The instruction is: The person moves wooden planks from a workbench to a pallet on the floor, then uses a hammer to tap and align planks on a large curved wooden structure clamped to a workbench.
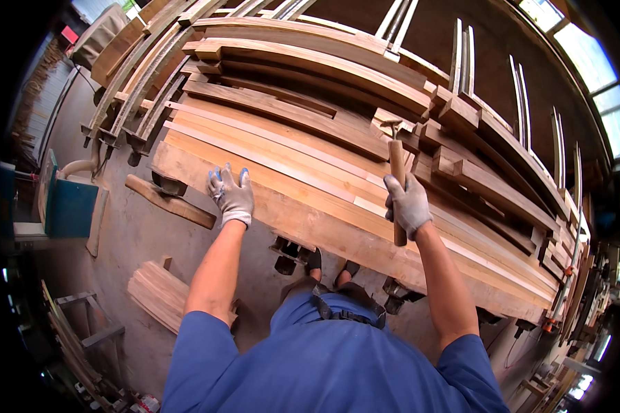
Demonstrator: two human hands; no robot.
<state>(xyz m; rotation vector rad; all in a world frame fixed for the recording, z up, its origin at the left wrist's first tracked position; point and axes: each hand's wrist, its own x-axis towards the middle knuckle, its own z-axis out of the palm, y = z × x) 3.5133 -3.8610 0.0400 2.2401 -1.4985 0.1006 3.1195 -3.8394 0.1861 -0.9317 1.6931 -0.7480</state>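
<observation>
My left hand [232, 195], in a grey work glove with blue on the fingertips, is open over the thick, pale front plank [310, 219], its fingers stretched out and pointing away from me. I cannot tell whether it presses on the wood. My right hand [410, 204], gloved too, grips the wooden handle of a hammer [397, 160] held upright, its small metal head at the top. Behind the front plank lie several long, light-coloured boards [255, 155] side by side, with paler narrow strips [282, 180] along them.
Dark brown timbers [275, 113] are piled behind the boards. Long metal bar clamps [141, 89] stick out at the left end. On the floor lie a bundle of pale slats [157, 292] and a curved wooden piece [170, 201]. A teal machine [72, 205] stands at the left.
</observation>
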